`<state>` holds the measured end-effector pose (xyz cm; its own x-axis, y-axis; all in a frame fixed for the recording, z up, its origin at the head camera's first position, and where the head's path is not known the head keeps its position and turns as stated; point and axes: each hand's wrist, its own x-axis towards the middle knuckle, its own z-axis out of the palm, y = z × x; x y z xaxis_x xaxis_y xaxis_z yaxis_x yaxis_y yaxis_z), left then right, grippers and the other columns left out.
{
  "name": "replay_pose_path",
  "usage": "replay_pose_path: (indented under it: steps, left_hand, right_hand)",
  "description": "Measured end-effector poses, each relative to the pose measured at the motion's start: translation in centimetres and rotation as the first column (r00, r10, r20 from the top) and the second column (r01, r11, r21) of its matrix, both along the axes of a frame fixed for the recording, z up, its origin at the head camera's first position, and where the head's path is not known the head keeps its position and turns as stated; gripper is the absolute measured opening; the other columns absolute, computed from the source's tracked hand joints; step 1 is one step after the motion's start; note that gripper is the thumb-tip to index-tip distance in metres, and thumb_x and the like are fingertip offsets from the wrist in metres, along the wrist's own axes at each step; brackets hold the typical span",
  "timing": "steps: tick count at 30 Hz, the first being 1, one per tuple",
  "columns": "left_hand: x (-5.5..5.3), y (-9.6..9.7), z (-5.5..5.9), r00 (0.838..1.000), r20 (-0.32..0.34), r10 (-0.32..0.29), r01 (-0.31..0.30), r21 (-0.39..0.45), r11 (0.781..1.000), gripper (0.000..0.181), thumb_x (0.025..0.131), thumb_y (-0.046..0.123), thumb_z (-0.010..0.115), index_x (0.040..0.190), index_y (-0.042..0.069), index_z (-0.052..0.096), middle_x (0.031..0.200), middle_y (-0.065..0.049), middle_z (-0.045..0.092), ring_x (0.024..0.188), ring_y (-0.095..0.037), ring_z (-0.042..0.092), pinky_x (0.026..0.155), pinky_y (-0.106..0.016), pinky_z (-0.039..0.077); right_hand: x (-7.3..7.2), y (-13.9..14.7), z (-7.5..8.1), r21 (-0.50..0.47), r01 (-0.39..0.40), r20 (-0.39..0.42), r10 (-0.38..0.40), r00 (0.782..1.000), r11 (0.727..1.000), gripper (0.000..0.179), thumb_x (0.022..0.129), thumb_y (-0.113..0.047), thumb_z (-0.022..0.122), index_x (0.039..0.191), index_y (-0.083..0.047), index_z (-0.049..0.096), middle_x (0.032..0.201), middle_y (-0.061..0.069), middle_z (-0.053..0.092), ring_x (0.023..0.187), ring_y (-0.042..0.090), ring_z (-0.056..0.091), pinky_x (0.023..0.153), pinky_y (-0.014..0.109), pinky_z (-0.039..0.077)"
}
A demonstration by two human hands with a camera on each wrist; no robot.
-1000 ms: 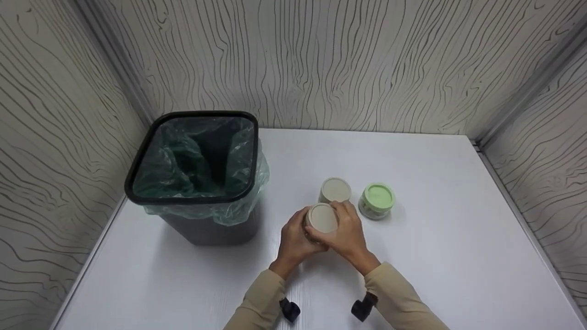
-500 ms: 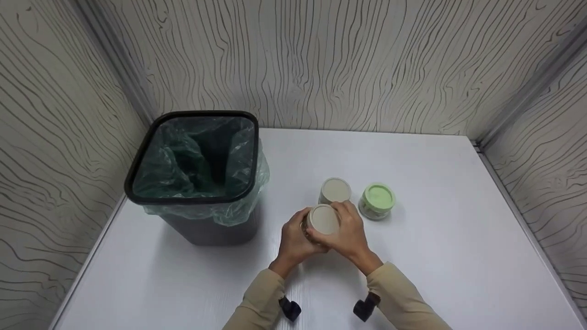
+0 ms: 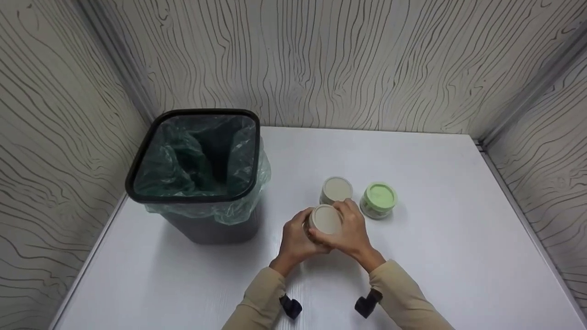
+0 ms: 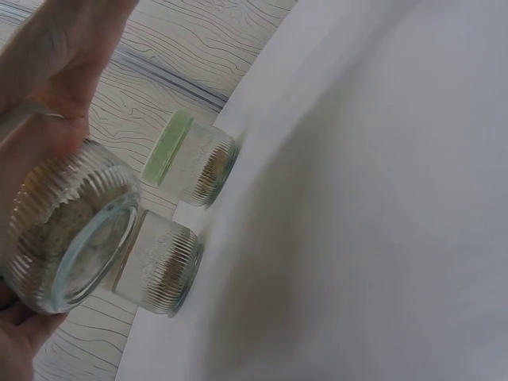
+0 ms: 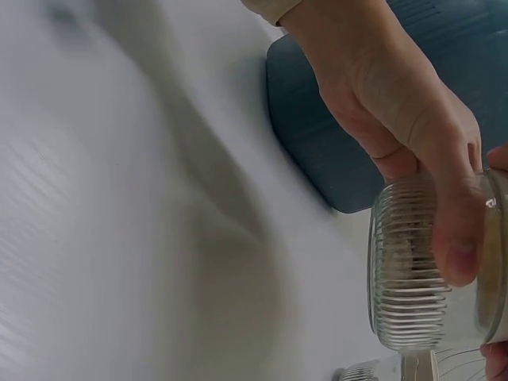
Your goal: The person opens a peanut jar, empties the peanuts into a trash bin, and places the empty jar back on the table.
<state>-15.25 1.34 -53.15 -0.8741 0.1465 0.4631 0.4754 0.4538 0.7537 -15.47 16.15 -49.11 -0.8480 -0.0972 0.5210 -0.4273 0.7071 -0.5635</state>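
Observation:
A ribbed glass jar with a beige lid (image 3: pixel 326 220) is held up off the table, its round base showing in the left wrist view. My left hand (image 3: pixel 296 238) grips the glass body (image 5: pixel 409 262) from the left, thumb along the side. From the right, my right hand (image 3: pixel 351 231) curls its thumb and fingers round the lid. Brownish contents (image 4: pixel 59 226) show through the glass. Just behind stands a second beige-lidded jar (image 3: pixel 336 189), partly hidden by the right hand. To its right is a similar jar with a green lid (image 3: pixel 379 198).
A dark bin (image 3: pixel 215 229) with a black rim and a greenish plastic liner (image 3: pixel 183 160) stands on the left of the white table (image 3: pixel 458 238). Wood-patterned walls (image 3: pixel 293 64) enclose the table at the back and both sides.
Both hands and the held jar have shifted very slightly right. A little more glass shows left of the lid than a second ago. The other jars and the bin stay put.

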Motion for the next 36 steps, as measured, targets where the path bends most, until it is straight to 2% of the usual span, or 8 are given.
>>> replay_pose_path:
  steps: [5,11,13,19,23,28,36]
  left_hand:
    - [-0.1,-0.1,0.0,0.999,0.019,-0.027,0.027,0.018,0.999,0.079,0.058,0.035,0.089,0.123,0.003,0.059,0.112,-0.01,0.07,0.104,-0.021,0.069,0.089,-0.033,0.058]
    - [0.4,-0.8,0.0,0.992,0.038,-0.117,0.114,0.087,0.99,0.079,0.055,0.028,0.091,0.123,0.002,0.06,0.114,-0.011,0.071,0.106,-0.021,0.068,0.092,-0.032,0.057]
    - [0.4,-1.1,0.3,0.991,0.036,-0.128,0.124,0.102,0.987,0.08,0.055,0.026,0.091,0.124,0.002,0.059,0.115,-0.011,0.07,0.108,-0.022,0.068,0.094,-0.033,0.057]
    - [-0.1,-1.5,1.3,0.981,0.07,-0.183,0.175,0.104,0.979,0.081,0.056,0.024,0.091,0.128,0.005,0.056,0.12,-0.01,0.067,0.113,-0.023,0.065,0.098,-0.034,0.054]
    - [-0.3,-1.5,1.3,0.981,0.073,-0.18,0.175,0.072,0.982,0.082,0.057,0.025,0.09,0.129,0.005,0.055,0.121,-0.011,0.067,0.114,-0.023,0.065,0.099,-0.034,0.054]
    - [-0.5,-1.4,1.4,0.984,0.051,-0.169,0.166,0.05,0.985,0.082,0.057,0.026,0.09,0.128,0.005,0.055,0.12,-0.01,0.067,0.112,-0.022,0.065,0.097,-0.035,0.055]
    - [-0.8,-1.4,1.6,0.98,0.063,-0.189,0.187,0.035,0.982,0.082,0.06,0.025,0.089,0.131,0.004,0.052,0.122,-0.01,0.064,0.114,-0.023,0.063,0.098,-0.034,0.054]
  right_hand:
    - [-0.2,0.3,-0.3,-0.021,-0.033,-0.013,0.033,0.999,0.999,0.059,0.056,-0.043,0.086,0.094,-0.003,0.064,0.086,0.007,0.059,0.08,0.014,0.054,0.07,0.031,0.05]
    - [-0.1,0.8,0.2,0.015,-0.185,-0.039,0.186,0.982,0.983,0.065,0.054,-0.047,0.086,0.1,-0.006,0.064,0.089,0.004,0.06,0.086,0.013,0.054,0.073,0.031,0.051]
    - [-0.1,0.8,0.6,0.025,-0.206,-0.038,0.207,0.978,0.978,0.067,0.054,-0.047,0.086,0.102,-0.006,0.063,0.09,0.005,0.06,0.088,0.013,0.055,0.074,0.031,0.052]
    - [-0.2,0.9,1.2,0.055,-0.193,-0.044,0.196,0.98,0.98,0.071,0.056,-0.05,0.085,0.106,-0.005,0.063,0.092,0.006,0.06,0.089,0.015,0.056,0.075,0.034,0.053]
    - [-0.3,1.0,1.2,0.078,-0.192,-0.042,0.196,0.98,0.978,0.072,0.058,-0.051,0.084,0.108,-0.005,0.062,0.094,0.007,0.059,0.09,0.016,0.055,0.076,0.034,0.053]
    - [-0.1,1.1,1.5,0.087,-0.188,0.016,0.187,0.982,0.978,0.074,0.059,-0.049,0.084,0.114,-0.004,0.061,0.1,0.009,0.059,0.094,0.017,0.055,0.079,0.037,0.053]
    - [0.1,1.0,2.2,0.095,-0.188,0.104,0.178,0.979,0.978,0.072,0.063,-0.042,0.085,0.119,-0.003,0.059,0.108,0.01,0.057,0.1,0.02,0.054,0.083,0.041,0.053]
